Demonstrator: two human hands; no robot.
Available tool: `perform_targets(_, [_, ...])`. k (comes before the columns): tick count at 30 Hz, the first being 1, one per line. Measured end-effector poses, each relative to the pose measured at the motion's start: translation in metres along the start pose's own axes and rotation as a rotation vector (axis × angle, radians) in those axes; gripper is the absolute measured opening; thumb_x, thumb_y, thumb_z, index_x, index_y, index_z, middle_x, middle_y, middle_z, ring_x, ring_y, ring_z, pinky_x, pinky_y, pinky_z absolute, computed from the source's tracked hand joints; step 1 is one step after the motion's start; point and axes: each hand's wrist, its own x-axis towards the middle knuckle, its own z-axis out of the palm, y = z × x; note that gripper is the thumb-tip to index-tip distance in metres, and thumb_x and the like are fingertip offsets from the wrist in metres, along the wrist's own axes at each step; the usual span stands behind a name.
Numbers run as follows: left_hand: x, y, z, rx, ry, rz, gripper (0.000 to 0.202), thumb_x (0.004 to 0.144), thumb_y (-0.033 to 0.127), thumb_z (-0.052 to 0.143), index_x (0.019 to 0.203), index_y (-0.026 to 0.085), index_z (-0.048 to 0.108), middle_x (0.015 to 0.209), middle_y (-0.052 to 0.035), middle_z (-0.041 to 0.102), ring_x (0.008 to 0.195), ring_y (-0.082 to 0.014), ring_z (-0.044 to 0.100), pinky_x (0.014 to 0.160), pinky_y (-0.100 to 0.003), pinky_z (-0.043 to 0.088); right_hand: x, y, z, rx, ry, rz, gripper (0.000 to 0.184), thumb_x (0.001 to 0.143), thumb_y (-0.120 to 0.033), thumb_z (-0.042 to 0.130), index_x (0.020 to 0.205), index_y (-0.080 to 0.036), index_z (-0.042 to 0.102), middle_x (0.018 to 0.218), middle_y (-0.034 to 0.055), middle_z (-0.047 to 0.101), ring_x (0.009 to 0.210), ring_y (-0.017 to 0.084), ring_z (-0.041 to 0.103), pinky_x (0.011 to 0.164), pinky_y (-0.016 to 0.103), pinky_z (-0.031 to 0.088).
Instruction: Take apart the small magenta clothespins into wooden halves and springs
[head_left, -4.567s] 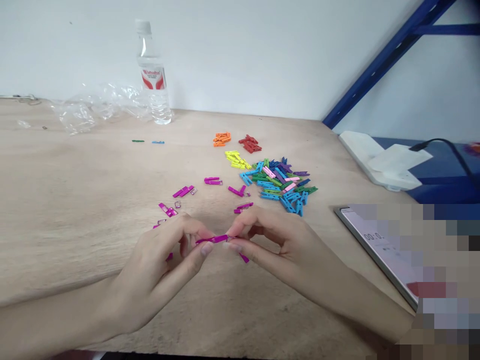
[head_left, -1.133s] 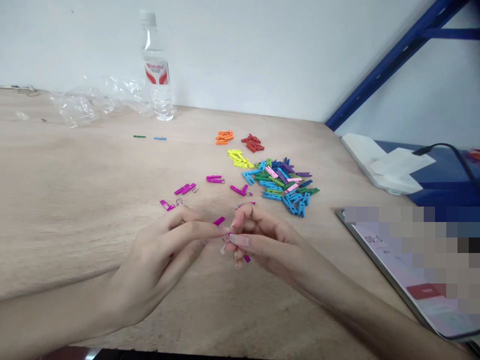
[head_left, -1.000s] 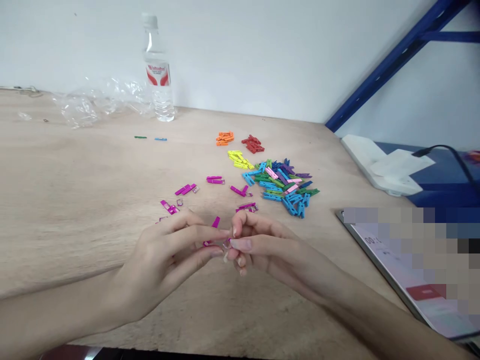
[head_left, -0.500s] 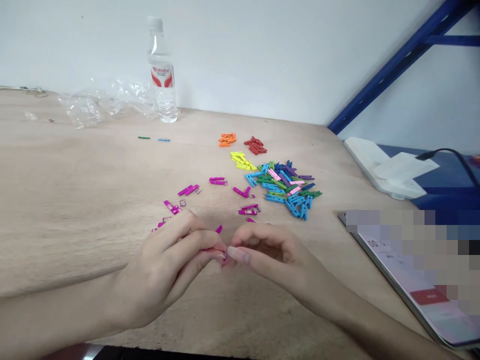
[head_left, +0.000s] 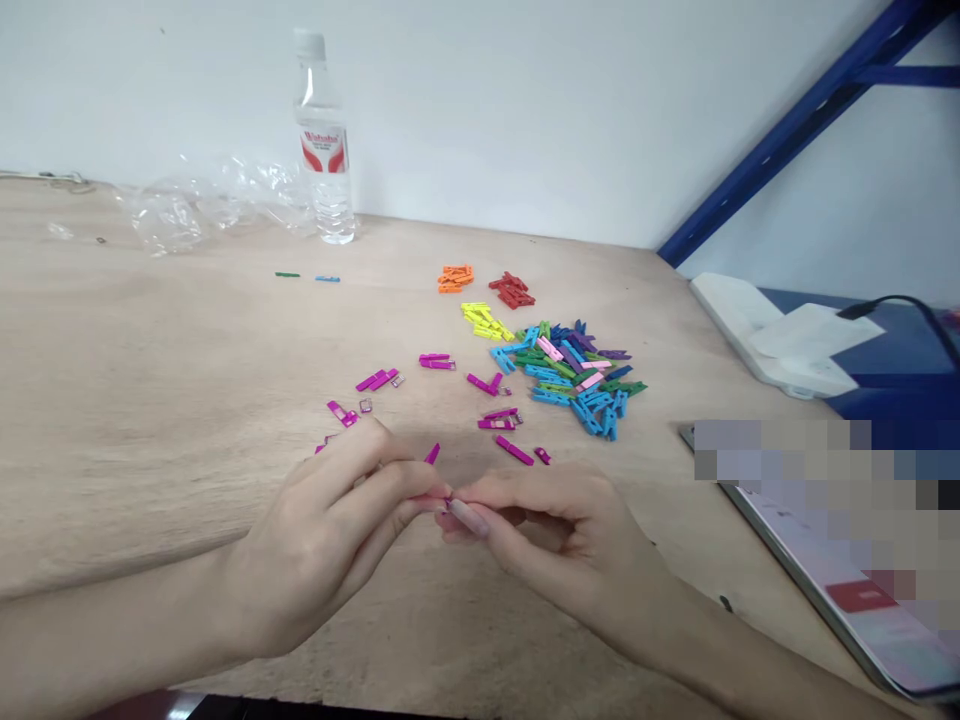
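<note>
Between thumb and fingers, my left hand (head_left: 330,535) pinches a small magenta clothespin (head_left: 433,454), one leg of which sticks up behind the fingers. My right hand (head_left: 562,540) meets it fingertip to fingertip, closed on the near end of the same clothespin; most of that end is hidden. Around the hands lie loose magenta clothespin halves (head_left: 514,450) and several wire springs (head_left: 366,406), some beside pairs of halves. Partly behind my left hand is another magenta piece (head_left: 342,413).
Beyond lie a mixed heap of clothespins (head_left: 574,375) and sorted yellow (head_left: 486,322), orange (head_left: 455,278) and red (head_left: 512,290) piles. A water bottle (head_left: 326,160) stands by crumpled clear plastic (head_left: 180,210). To the right are a tablet-like screen (head_left: 840,580) and a white device (head_left: 772,340).
My right hand has shifted slightly down, its index finger now stretched along the clothespin beside the thumb. A magenta half and small piece behind it have come into fuller view. My left hand barely moved.
</note>
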Motion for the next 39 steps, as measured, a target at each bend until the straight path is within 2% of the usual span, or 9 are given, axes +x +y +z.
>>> perform_targets(11, [-0.005,-0.004,0.005,0.007,-0.001,0.032,0.021,0.092,0.009,0.043,0.106,0.020,0.053,0.090,-0.0040,0.058,0.082,-0.0155,0.058,0.068,-0.026,0.047,-0.003,0.003,0.006,0.175,-0.002,0.087,0.024,0.090,-0.033,0.052,0.079,-0.018,0.068,0.078,0.0019,0.071,0.074,0.014,0.064,0.066,0.025,0.049])
perform_targets(17, [-0.007,-0.005,0.008,-0.012,0.011,0.020,0.022,0.091,0.009,0.045,0.109,0.020,0.053,0.096,-0.0052,0.056,0.084,-0.0151,0.058,0.069,-0.025,0.048,-0.002,0.006,0.012,0.333,0.027,0.118,0.019,0.089,-0.027,0.053,0.080,-0.019,0.067,0.076,0.0007,0.069,0.072,0.012,0.064,0.067,0.024,0.050])
perform_targets(19, [-0.006,-0.006,0.010,-0.039,0.002,0.008,0.024,0.092,0.009,0.045,0.111,0.022,0.053,0.097,-0.0039,0.056,0.086,-0.0142,0.057,0.072,-0.025,0.048,-0.001,0.009,0.014,0.314,0.065,0.069,0.018,0.089,-0.025,0.053,0.079,-0.019,0.066,0.075,-0.0001,0.068,0.070,0.011,0.063,0.066,0.023,0.049])
perform_targets(22, [-0.003,-0.007,0.008,-0.067,0.020,0.010,0.026,0.091,0.010,0.049,0.113,0.024,0.053,0.098,-0.0023,0.058,0.087,-0.0135,0.057,0.076,-0.026,0.046,0.000,0.013,0.016,0.167,0.150,-0.070,0.015,0.085,-0.018,0.054,0.076,-0.018,0.066,0.072,-0.0015,0.066,0.067,0.010,0.060,0.061,0.021,0.047])
perform_targets(25, [0.000,-0.006,0.003,-0.027,0.043,0.030,0.023,0.089,0.013,0.054,0.109,0.024,0.055,0.095,-0.0008,0.060,0.085,-0.0140,0.056,0.078,-0.029,0.042,0.000,0.015,0.016,0.067,0.185,-0.168,0.013,0.082,-0.012,0.055,0.078,-0.019,0.066,0.075,-0.0021,0.067,0.069,0.009,0.060,0.062,0.020,0.047])
perform_targets(29, [0.001,-0.003,-0.002,-0.028,0.047,0.011,0.015,0.089,0.015,0.056,0.100,0.023,0.058,0.088,0.0002,0.060,0.083,-0.0141,0.055,0.076,-0.029,0.041,-0.001,0.013,0.015,0.042,0.193,-0.178,0.014,0.084,-0.014,0.054,0.081,-0.018,0.067,0.078,-0.0017,0.069,0.069,0.008,0.061,0.062,0.018,0.048])
perform_targets(34, [0.002,0.000,0.000,-0.062,0.102,-0.051,0.009,0.087,0.013,0.058,0.092,0.021,0.057,0.090,-0.0009,0.057,0.085,-0.0137,0.055,0.075,-0.027,0.042,-0.001,0.012,0.015,0.032,0.198,-0.164,0.014,0.084,-0.015,0.055,0.078,-0.018,0.068,0.078,-0.0008,0.070,0.068,0.009,0.062,0.062,0.019,0.049])
perform_targets(39, [0.002,-0.001,-0.001,-0.060,0.047,-0.056,0.013,0.088,0.009,0.055,0.094,0.021,0.056,0.092,-0.0002,0.055,0.087,-0.0119,0.054,0.076,-0.023,0.042,0.000,0.012,0.016,0.050,0.176,-0.153,0.014,0.084,-0.015,0.054,0.078,-0.017,0.067,0.077,-0.0005,0.069,0.068,0.009,0.062,0.061,0.019,0.049])
